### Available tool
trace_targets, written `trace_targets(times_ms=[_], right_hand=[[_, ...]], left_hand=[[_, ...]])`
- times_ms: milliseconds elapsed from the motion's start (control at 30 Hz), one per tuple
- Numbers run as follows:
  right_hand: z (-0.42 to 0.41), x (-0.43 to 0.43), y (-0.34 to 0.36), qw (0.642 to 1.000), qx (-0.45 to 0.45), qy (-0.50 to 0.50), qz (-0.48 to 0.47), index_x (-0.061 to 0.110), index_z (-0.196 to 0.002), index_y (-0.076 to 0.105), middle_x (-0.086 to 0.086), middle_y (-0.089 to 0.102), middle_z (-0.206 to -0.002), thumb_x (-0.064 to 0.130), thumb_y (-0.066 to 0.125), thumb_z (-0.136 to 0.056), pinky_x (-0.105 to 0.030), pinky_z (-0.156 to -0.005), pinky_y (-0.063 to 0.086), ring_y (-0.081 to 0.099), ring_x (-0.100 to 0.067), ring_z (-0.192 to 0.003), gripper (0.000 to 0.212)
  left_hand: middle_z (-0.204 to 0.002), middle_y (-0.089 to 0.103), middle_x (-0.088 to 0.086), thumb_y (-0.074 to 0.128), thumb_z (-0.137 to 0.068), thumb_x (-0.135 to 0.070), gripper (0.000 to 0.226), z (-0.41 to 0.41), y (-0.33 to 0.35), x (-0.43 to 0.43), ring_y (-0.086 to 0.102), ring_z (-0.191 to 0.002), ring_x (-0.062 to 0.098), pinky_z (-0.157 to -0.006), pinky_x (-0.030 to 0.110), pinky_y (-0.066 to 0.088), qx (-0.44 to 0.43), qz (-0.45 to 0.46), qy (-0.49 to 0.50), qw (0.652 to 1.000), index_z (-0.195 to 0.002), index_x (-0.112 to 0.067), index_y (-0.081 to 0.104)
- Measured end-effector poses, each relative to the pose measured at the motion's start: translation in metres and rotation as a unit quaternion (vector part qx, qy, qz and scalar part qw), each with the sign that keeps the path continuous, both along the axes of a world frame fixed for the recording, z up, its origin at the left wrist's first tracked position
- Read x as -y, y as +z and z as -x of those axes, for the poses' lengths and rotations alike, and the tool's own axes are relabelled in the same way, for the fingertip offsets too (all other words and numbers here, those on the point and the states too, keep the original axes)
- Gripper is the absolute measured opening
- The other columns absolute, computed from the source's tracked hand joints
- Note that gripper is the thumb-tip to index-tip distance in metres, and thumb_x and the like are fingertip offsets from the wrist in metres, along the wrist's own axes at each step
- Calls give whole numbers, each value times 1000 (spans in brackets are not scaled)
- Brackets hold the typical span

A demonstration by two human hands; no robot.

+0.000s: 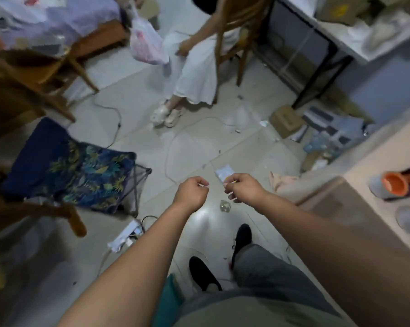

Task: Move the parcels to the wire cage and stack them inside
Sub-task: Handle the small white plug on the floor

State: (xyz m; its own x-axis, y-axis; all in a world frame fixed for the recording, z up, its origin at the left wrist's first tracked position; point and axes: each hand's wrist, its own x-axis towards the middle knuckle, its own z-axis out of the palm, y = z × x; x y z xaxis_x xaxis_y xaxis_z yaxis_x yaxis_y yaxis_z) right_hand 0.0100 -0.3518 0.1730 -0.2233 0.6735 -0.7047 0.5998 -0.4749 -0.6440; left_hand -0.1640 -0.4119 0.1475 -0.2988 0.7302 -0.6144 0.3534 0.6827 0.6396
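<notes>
Head view: cluttered tile floor (194, 147), possibly one parcel (224, 173)

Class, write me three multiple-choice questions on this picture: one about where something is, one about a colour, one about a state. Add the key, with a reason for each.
1. Where is the white packet? A at the fingertips of the right hand; B on the desk; C under the chair.
2. What colour lines the grey shoes? A green; B orange; C white.
3. How do the fingers of the left hand lie? A spread flat; B curled; C out of view.
Key: 1 A, the packet meets the pinching fingers; 2 B, orange shows inside both openings; 3 B, they fold towards the palm.
</notes>
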Motion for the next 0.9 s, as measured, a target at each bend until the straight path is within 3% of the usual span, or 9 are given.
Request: trace_targets(times_ms=[233, 333, 433, 600, 700, 800, 900], right_hand=[[-91, -29, -32, 993, 4, -114, 38, 18, -87, 67, -3, 68, -80, 15, 62, -94, -30, -65, 48, 60, -19, -64, 10], [-119, -52, -50, 989, 9, -135, 65, 19, -90, 66, -1, 68, -83, 17, 63, -95, -28, -64, 50, 61, -20, -68, 6], [-135, -82, -75, 988, 22, -131, 79, 18, -102, 67, -4, 68, -91, 14, 60, -94, -32, -69, 54, 63, -21, -73, 11], [-142, -135, -127, 989, 57, -97, 94, 20, -128, 61, -12, 68, -112, 16, 59, -94, -46, -95, 59, 70, -32, -103, 34], [-135, -166, -168, 989, 65, -84, 104, 18, -137, 56, -11, 64, -111, 16, 61, -93, -45, -99, 55, 63, -31, -100, 44], [-122, -194, -221, 990, 80, -62, 94, 18, -137, 56, -9, 65, -105, 20, 61, -94, -40, -94, 53, 62, -29, -96, 44], [-104, -218, -285, 991, 89, -55, 86, 19, -137, 57, -10, 70, -117, 21, 61, -95, -35, -93, 50, 65, -32, -109, 43]], left_hand=[[-106, 75, 8, 59, -92, -19, 21, -65, -37, -76, 73, -100, 31, -91, 43, 59, -2, 55, -112, 992, -109, -20, 73], [-103, 75, 7, 60, -92, -18, 36, -85, -54, -105, 74, -95, 30, -86, 40, 59, -12, 74, -118, 990, -128, -20, 64], [-96, 74, 7, 57, -92, -14, 55, -99, -75, -131, 75, -89, 30, -76, 41, 58, -28, 60, -75, 995, -144, -25, 47], [-102, 74, 15, 55, -92, -11, 61, -106, -125, -171, 75, -93, 35, -80, 43, 59, -21, 69, -6, 997, -150, -21, 41], [-106, 72, 15, 56, -93, -11, 63, -104, -164, -195, 74, -97, 36, -79, 40, 58, -9, 99, -2, 995, -153, -24, 39], [-105, 71, 9, 55, -94, -13, 63, -99, -212, -221, 73, -94, 31, -81, 42, 58, -19, 118, -25, 993, -154, -25, 38], [-96, 71, 5, 49, -94, -17, 63, -93, -270, -240, 65, -82, 22, -64, 34, 48, -76, 111, -129, 982, -155, -28, 35]])
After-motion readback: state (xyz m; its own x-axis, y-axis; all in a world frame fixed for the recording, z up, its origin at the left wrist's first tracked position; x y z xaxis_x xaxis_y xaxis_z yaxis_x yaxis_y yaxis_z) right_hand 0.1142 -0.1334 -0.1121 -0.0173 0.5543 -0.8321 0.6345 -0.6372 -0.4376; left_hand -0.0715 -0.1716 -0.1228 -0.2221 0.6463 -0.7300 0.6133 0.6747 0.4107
